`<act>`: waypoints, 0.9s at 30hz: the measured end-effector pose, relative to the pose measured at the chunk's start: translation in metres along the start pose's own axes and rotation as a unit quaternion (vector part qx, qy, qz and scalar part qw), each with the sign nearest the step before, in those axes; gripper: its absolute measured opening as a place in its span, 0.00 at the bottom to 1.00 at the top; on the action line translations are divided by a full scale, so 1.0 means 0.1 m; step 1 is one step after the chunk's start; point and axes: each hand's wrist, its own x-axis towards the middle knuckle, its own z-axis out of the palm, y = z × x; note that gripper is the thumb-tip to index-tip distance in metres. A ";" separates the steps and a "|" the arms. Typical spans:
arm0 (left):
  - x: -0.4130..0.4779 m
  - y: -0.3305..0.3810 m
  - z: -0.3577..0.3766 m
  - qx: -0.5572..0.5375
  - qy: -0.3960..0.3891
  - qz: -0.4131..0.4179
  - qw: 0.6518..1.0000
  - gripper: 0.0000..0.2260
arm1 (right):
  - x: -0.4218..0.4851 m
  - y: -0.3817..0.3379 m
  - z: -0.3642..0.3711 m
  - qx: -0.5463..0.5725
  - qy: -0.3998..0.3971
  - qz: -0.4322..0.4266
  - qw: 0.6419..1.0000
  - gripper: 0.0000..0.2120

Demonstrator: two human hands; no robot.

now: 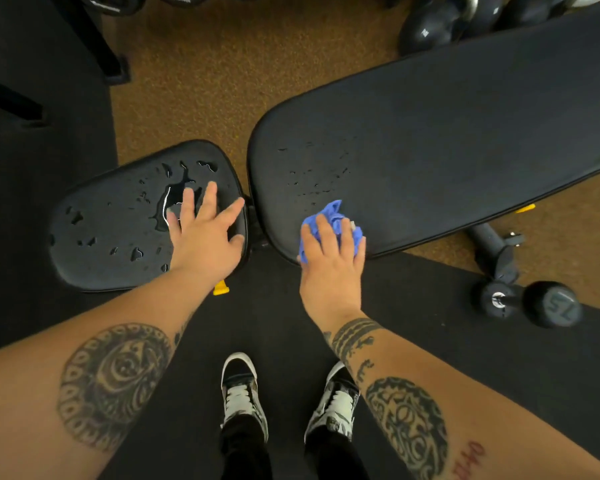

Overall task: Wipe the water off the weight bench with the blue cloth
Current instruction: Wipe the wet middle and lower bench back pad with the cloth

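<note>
The right hand [331,261] grasps the cloth [330,216], bunched into a wad under curled fingers, and presses it on the back pad [413,150] near that pad's lower edge, just right of centre frame. The left hand [205,237] lies flat and released, fingers spread, on the seat pad [111,233] at centre left, its fingertips at the edge of the pool [174,197]. Fine drops [312,178] sit just above the cloth on the back pad; the seat pad carries the pool and many scattered blots. To do this stroke well, I judge the wad should be opened flatter so more fabric meets the vinyl, then pushed up the frame through the drops in overlapping passes. It should be turned to a dry face before the pool, which could otherwise just smear or run off the edge. The long axis of the bench [506,112] runs from the seat pad at centre left toward the upper right corner. The crumpled cloth has no clear long axis; one peak points toward the top of the frame.
</note>
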 end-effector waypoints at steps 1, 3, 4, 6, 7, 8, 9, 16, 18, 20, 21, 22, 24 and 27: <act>0.08 0.01 -0.03 0.009 -0.007 0.012 1.000 0.30 | -0.04 -0.07 0.05 -0.009 -0.015 -0.030 0.999 0.31; 0.25 0.03 -0.10 0.013 -0.045 0.019 0.999 0.34 | -0.08 -0.04 0.07 -0.019 -0.049 -0.092 0.994 0.35; 0.32 0.04 -0.14 0.016 -0.074 0.015 0.997 0.36 | -0.05 0.06 0.03 -0.028 -0.054 -0.128 0.990 0.36; 0.43 0.05 -0.18 0.045 -0.129 0.010 0.991 0.41 | 0.03 0.37 -0.13 -0.067 -0.050 -0.181 0.980 0.35; 0.47 0.04 -0.18 0.068 -0.143 0.015 0.987 0.43 | 0.05 0.54 -0.22 -0.082 -0.047 -0.179 0.979 0.35; 0.49 0.03 -0.19 0.089 -0.149 0.023 0.985 0.45 | 0.06 0.68 -0.30 -0.087 -0.038 -0.155 0.983 0.34; 0.49 0.02 -0.20 0.105 -0.154 0.034 0.982 0.47 | 0.05 0.76 -0.38 -0.081 -0.024 -0.110 0.990 0.34; 0.55 0.11 -0.27 0.149 -0.179 0.058 0.971 0.54 | 0.23 -0.12 -0.08 0.040 0.055 0.121 0.990 0.32; 0.57 0.19 -0.29 0.144 -0.181 0.054 0.971 0.59 | 0.20 -0.21 0.03 0.011 -0.002 -0.011 1.000 0.34; 0.62 0.24 -0.31 0.155 -0.192 0.051 0.968 0.61 | 0.24 -0.09 -0.02 -0.024 -0.035 -0.101 0.994 0.35; 0.62 0.26 -0.31 0.171 -0.195 0.051 0.964 0.61 | 0.29 0.00 -0.07 -0.044 -0.029 -0.115 0.992 0.35; 0.64 0.27 -0.31 0.190 -0.193 0.051 0.961 0.60 | 0.39 0.11 -0.13 -0.057 -0.013 -0.108 0.992 0.35; 0.66 0.30 -0.29 0.213 -0.191 0.049 0.957 0.59 | 0.68 0.33 -0.26 -0.060 0.032 -0.049 0.996 0.33; 0.69 0.33 -0.27 0.207 -0.200 0.041 0.957 0.59 | 1.21 0.47 -0.40 -0.051 0.076 0.027 0.995 0.30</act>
